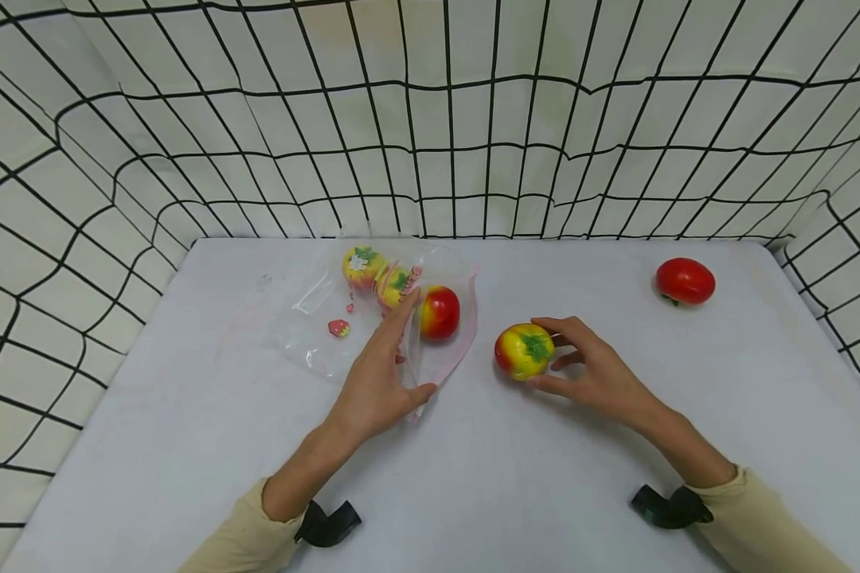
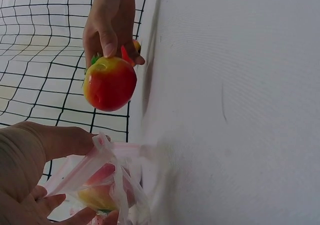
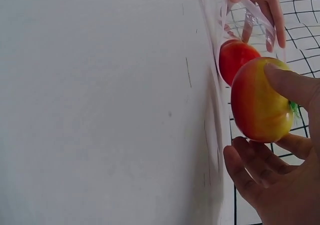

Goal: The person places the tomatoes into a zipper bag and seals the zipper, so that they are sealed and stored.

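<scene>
Clear plastic with a pink edge forms a bag [image 1: 314,301], which is laid on the white bench [image 1: 530,477] with its mouth turned to the right. The mouth is touched by the left hand [image 1: 381,380], whose thumb and fingers are spread well apart across it. Inside the bag, a red and yellow fruit [image 1: 441,313] is seen just behind the mouth; deeper in, two yellow fruits [image 1: 363,266] with reddish patches are lodged side by side. A small strawberry print [image 1: 339,328] is carried on the film.

Just outside the mouth, a yellow fruit with red sides [image 1: 521,347] is held by the right hand [image 1: 595,374]. It is clamped between thumb and fingers, its green leaves turned toward the palm; in the right wrist view, the lower fingers are kept off it, loosely bent.

Near the far right corner of the bench, a red tomato [image 1: 686,281] is set well apart from both hands. Black grid [image 1: 449,86] is raised along the back and both sides. Beige sleeves [image 1: 774,525] are worn, and a black fitting [image 1: 670,508] is seen at each wrist.
</scene>
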The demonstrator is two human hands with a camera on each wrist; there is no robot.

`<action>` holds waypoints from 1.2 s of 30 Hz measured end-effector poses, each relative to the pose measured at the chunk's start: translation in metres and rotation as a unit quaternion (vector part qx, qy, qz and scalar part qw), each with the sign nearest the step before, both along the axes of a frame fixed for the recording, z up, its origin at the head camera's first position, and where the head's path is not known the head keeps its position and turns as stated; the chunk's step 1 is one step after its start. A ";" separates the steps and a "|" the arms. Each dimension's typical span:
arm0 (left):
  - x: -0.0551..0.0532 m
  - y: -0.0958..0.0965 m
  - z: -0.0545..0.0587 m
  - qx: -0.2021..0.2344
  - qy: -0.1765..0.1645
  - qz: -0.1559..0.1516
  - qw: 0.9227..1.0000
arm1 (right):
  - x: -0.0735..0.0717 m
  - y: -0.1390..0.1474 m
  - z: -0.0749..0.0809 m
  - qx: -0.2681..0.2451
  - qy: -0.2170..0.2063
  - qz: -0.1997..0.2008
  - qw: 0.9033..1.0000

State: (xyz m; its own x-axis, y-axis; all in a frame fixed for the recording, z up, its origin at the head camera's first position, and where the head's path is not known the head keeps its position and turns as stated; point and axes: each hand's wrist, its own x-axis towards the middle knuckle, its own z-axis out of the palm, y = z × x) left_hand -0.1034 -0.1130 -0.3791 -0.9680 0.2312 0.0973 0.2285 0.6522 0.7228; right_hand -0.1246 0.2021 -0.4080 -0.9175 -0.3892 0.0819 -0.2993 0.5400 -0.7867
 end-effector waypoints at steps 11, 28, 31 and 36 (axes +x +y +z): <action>0.000 0.000 0.000 -0.002 -0.003 0.002 1.000 | -0.003 -0.012 0.003 -0.004 -0.009 0.007 1.000; 0.001 0.001 0.001 0.000 -0.007 0.001 1.000 | -0.007 -0.032 0.008 -0.012 -0.039 -0.013 0.999; 0.001 0.001 0.001 -0.002 -0.007 0.000 1.000 | -0.007 -0.034 0.007 -0.018 -0.043 -0.010 0.999; 0.001 0.000 0.000 -0.004 -0.005 0.000 1.000 | -0.007 -0.037 0.007 -0.021 -0.043 -0.005 0.999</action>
State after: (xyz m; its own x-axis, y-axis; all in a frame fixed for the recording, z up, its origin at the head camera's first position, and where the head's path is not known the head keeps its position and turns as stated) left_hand -0.1026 -0.1126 -0.3794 -0.9689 0.2323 0.0854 0.2212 0.6578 0.7200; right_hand -0.1314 0.1646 -0.4010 -0.9256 -0.3779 0.0191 -0.2247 0.5083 -0.8314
